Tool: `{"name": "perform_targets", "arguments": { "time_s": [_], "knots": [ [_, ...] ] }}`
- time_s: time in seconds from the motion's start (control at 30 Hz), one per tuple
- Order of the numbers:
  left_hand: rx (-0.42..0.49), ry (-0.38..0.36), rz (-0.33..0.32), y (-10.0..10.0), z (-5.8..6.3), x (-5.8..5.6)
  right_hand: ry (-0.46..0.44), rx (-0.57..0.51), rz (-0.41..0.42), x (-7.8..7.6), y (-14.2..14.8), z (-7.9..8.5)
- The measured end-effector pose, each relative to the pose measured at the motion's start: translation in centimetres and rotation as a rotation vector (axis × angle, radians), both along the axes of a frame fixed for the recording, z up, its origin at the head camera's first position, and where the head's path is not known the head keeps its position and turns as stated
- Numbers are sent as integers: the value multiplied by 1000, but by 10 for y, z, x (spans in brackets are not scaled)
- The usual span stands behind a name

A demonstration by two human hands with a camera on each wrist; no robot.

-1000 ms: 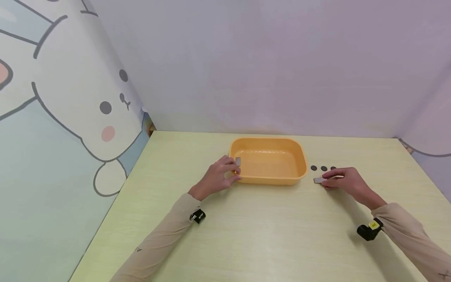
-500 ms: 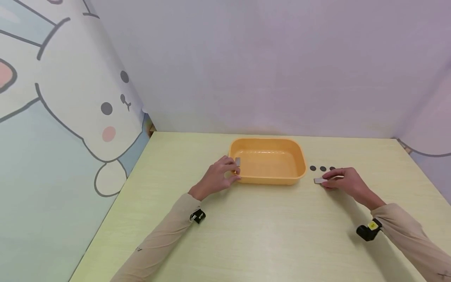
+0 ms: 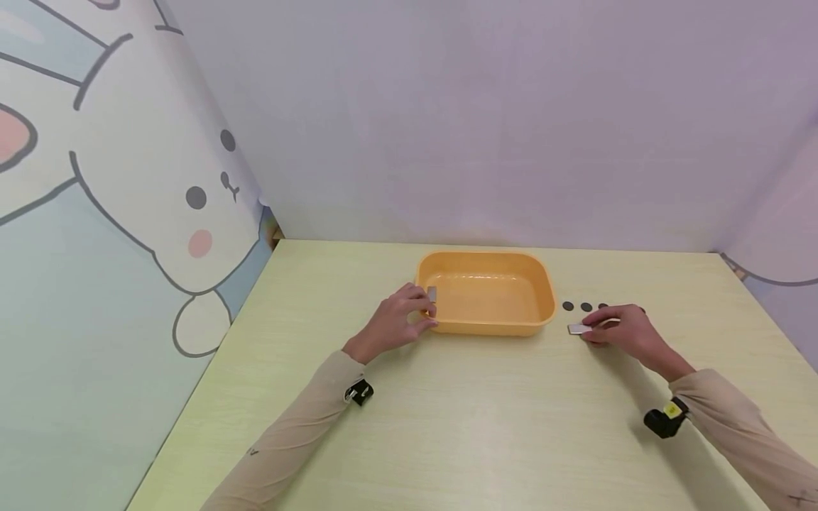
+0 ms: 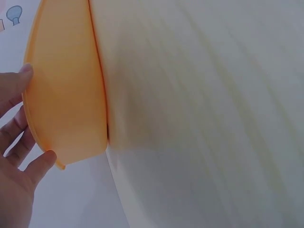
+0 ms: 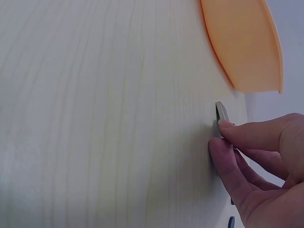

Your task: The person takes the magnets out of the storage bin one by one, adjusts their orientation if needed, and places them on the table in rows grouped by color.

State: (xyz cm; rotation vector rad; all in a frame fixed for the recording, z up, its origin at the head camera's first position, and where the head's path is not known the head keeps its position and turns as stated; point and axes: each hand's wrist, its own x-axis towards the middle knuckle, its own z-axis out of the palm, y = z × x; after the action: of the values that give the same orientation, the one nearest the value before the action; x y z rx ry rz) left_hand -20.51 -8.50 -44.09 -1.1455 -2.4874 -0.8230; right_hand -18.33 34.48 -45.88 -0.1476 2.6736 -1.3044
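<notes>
An orange plastic basin [image 3: 488, 329] stands on the table, and my left hand [image 3: 396, 317] grips its left rim. In the left wrist view the thumb [image 4: 42, 166] lies at the rim's near corner, with other fingers farther along the edge. A small grey rectangular piece [image 3: 432, 294] shows against the basin's inner left wall, just beyond my left fingertips. To the right of the basin, my right hand [image 3: 623, 332] pinches a small flat silver bar [image 3: 578, 329] between thumb and fingers, close over the tabletop. The bar's right end is hidden by the fingers.
Small dark discs [image 3: 586, 307] lie in a row right of the basin, partly behind my right hand. A pale wall [image 3: 486, 142] rises at the table's [image 3: 460, 411] back edge. A wall with a cartoon animal [image 3: 140, 163] borders the left side.
The silver bar has tilted slightly in my right hand, so its face looks brighter. The edge of another disc now shows beyond that hand. The left hand and basin stay put.
</notes>
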Motion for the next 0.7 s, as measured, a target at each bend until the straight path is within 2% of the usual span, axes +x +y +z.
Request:
{"name": "perform_targets", "arguments": {
  "time_s": [0.7],
  "knots": [
    [3,6,-9,1,1,1,21,60,44,-2,-8,1]
  ]
}}
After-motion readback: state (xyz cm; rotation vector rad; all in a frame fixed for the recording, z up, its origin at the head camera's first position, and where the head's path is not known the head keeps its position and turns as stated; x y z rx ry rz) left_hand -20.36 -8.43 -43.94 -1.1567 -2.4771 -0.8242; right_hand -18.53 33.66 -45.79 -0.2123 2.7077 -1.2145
